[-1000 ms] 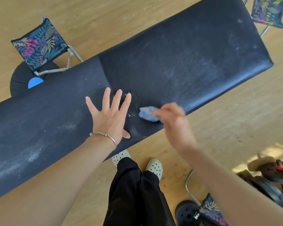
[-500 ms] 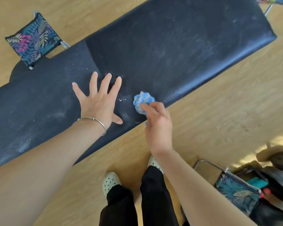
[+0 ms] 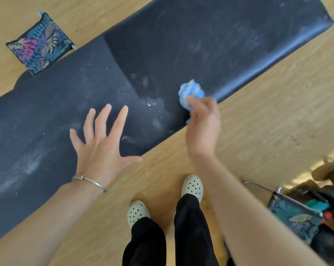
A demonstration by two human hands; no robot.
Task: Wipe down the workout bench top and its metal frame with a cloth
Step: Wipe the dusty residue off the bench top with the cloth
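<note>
Cloth | bunched in right hand grip; on bench top

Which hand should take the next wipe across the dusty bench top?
Right. The right hand already grips the balled blue cloth at the bench top near edge. The left hand is open and empty, fingers spread.

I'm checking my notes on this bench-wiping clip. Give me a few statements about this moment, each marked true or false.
1. The right hand grips a blue cloth. True.
2. The left hand is a fist. False: its fingers are spread open.
3. The bench is spotless. False: whitish dust and specks show on it.
4. The left wrist wears a bracelet. True.
5. The person is barefoot. False: they wear pale clogs.
</note>
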